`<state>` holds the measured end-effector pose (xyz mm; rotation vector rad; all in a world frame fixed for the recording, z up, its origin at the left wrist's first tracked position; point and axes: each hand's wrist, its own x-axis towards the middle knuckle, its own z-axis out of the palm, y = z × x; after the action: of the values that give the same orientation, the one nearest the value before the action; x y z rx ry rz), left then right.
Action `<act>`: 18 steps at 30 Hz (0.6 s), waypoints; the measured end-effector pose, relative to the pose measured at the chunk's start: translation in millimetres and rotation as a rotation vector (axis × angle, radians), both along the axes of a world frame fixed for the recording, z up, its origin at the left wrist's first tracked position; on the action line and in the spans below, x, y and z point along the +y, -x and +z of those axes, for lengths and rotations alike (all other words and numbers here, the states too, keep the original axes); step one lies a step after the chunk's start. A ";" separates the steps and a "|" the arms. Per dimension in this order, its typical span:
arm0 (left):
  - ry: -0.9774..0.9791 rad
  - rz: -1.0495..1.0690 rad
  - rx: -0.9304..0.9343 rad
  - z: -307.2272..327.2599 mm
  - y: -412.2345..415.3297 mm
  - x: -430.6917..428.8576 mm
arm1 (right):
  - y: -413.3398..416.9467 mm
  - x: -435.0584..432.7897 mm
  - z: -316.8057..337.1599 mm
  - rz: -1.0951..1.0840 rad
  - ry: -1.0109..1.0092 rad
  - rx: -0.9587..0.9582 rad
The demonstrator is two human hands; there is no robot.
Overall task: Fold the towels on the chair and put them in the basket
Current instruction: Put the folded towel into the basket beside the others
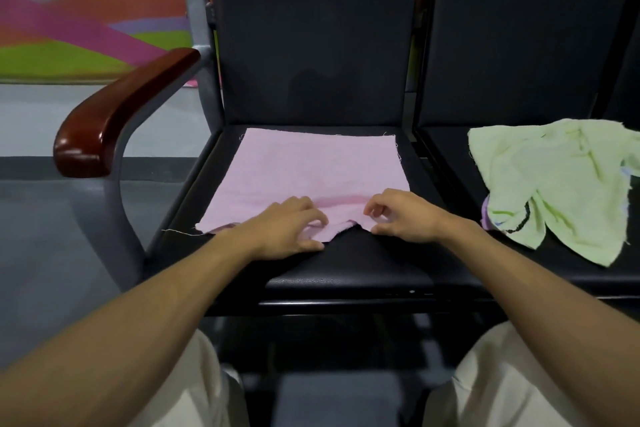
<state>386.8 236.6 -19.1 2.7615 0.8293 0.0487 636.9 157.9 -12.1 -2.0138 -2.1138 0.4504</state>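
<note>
Towel (pixel 304 170) — near edge pinched by left hand (pixel 291 229) and right hand (pixel 401 215).

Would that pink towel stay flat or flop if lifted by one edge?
Probably flop: the pink towel lies thin and flat, and its near edge bunches into folds. Likely light too. Loose threads at its corners hint it frays easily.

Left hand (pixel 287 229), right hand (pixel 401 215) — fingers curled
</note>
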 end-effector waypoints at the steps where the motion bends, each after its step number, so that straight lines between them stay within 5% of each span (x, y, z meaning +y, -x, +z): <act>1: -0.054 -0.011 0.005 -1.9 -6.9 1.2 | -0.7 -1.0 0.2 -0.002 -0.008 0.008; 4: -0.129 0.019 -0.049 -6.8 -20.8 8.1 | -2.3 -5.2 1.2 -0.005 -0.012 0.033; 11: 0.227 0.421 -0.481 4.9 -45.6 15.6 | 22.7 0.5 2.3 -0.086 0.005 -0.048; 18: 0.425 0.532 -0.682 16.7 -42.4 20.1 | 67.5 36.7 -7.5 -0.231 -0.275 -0.208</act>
<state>429.2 256.7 -2.4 1.8662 1.1569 0.7618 569.4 194.6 -19.6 -2.1786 -1.8893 -0.0856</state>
